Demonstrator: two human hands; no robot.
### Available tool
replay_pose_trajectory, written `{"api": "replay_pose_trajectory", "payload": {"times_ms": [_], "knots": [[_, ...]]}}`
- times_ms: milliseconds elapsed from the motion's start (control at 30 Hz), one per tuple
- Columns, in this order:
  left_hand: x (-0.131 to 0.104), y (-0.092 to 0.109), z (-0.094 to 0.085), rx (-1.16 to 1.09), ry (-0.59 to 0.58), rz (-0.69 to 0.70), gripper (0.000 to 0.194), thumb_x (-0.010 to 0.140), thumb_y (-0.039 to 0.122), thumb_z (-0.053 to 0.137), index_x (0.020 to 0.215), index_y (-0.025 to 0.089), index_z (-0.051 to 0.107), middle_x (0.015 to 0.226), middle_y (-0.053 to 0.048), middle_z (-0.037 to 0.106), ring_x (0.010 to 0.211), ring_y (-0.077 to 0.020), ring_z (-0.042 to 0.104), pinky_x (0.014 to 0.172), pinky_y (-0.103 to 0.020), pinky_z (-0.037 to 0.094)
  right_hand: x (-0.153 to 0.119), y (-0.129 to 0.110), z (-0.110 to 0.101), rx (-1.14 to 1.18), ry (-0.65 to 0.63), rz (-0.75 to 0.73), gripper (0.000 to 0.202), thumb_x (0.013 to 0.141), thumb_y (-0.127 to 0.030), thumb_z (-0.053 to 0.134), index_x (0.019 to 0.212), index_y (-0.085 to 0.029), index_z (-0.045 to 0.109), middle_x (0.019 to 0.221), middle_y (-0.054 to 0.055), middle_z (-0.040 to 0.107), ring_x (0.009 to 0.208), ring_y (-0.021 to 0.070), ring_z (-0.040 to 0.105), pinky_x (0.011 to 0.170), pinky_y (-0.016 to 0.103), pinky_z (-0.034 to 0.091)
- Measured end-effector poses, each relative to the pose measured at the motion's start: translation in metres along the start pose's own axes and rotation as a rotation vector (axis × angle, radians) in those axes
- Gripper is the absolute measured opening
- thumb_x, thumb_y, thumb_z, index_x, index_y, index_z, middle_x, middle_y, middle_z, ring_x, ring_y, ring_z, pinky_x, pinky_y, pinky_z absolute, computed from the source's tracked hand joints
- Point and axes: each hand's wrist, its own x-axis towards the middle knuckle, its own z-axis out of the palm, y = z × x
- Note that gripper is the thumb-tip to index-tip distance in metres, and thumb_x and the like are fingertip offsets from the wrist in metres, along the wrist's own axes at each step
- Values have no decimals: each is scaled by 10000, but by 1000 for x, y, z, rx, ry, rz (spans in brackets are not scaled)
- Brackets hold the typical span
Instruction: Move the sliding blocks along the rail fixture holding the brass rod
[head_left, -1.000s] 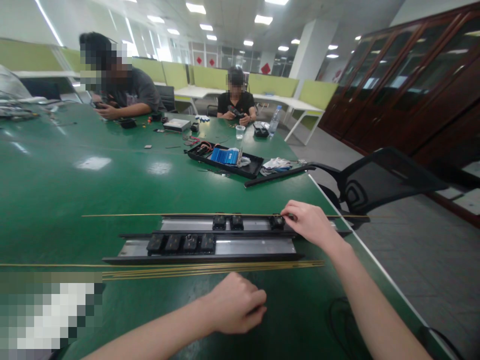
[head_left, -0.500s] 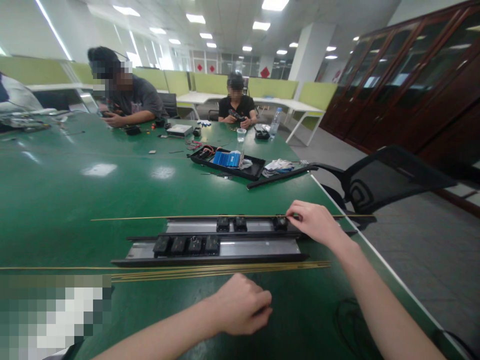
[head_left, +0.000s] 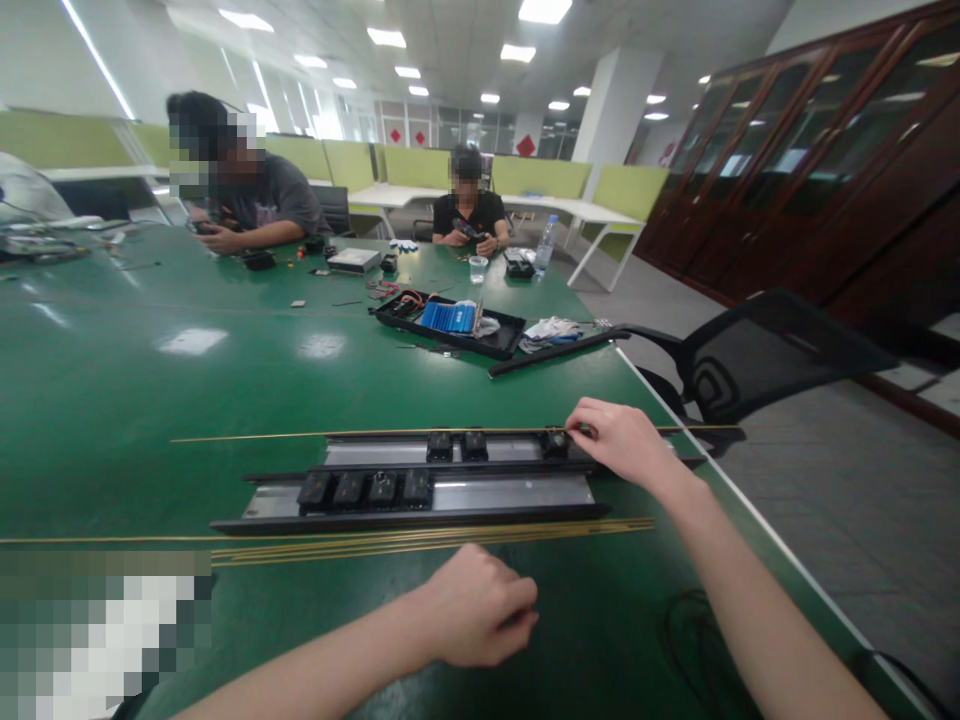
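Observation:
My right hand (head_left: 619, 440) pinches a long thin brass rod (head_left: 255, 437), which lies along the back edge of the far metal channel (head_left: 382, 456). Its fingertips are beside a black block (head_left: 555, 443) in that channel; whether they touch it I cannot tell. Two more black blocks sit further left there. The near channel (head_left: 510, 493) has several black blocks (head_left: 382, 488) side by side in its left half. My left hand (head_left: 484, 610) rests closed on the table in front, its fingers curled and nothing visible in them. Between it and the near channel lie several brass rods (head_left: 442, 541).
Beyond the channels, a black tray (head_left: 495, 340) holds a blue finned part (head_left: 448, 317). Gloves (head_left: 551, 333) and a black bar (head_left: 547, 355) lie beside it. A mesh chair (head_left: 780, 360) stands at the table's right edge. Two people work across the green table (head_left: 225, 390).
The view has shifted slightly, moving the scene a little to the left. Both hands, the rod and the blocks otherwise keep their places.

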Motion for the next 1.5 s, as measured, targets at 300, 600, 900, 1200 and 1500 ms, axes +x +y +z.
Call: {"api": "replay_pose_trajectory", "payload": {"times_ms": [300, 600, 900, 1200, 1500], "knots": [[1, 0, 2, 15, 10, -4, 202, 907, 277, 597, 752, 216, 483, 647, 32, 628, 541, -136, 553, 502, -328, 238, 0, 5, 5, 20, 18, -7, 154, 896, -231, 561, 848, -231, 707, 919, 20, 715, 740, 141, 627, 657, 282, 391], [-1, 0, 2, 6, 26, -4, 201, 916, 280, 590, 760, 215, 481, 658, 30, 635, 556, -138, 567, 509, -322, 238, -1, 5, 3, 15, -1, 9, 168, 913, -244, 552, 862, -229, 711, 943, 19, 715, 721, 138, 606, 654, 293, 375], [0, 1, 1, 11, 9, -11, 197, 922, 275, 588, 761, 216, 491, 656, 26, 632, 556, -138, 563, 508, -323, 241, -1, 6, 3, 28, -3, 21, 139, 888, -224, 574, 852, -230, 709, 936, 9, 713, 711, 131, 597, 654, 292, 368], [2, 0, -2, -10, -4, -2, 193, 922, 266, 584, 767, 211, 481, 670, 28, 638, 564, -130, 569, 516, -320, 250, 1, 5, 4, 21, 9, 14, 136, 876, -217, 574, 847, -229, 706, 946, 15, 726, 726, 138, 618, 650, 288, 374], [2, 0, 0, 3, -10, -1, 189, 924, 268, 586, 771, 216, 489, 664, 27, 634, 558, -135, 565, 505, -330, 245, 0, 7, 6, 29, 11, 20, 130, 880, -215, 570, 851, -231, 696, 946, 15, 722, 720, 138, 612, 653, 282, 375]]}}
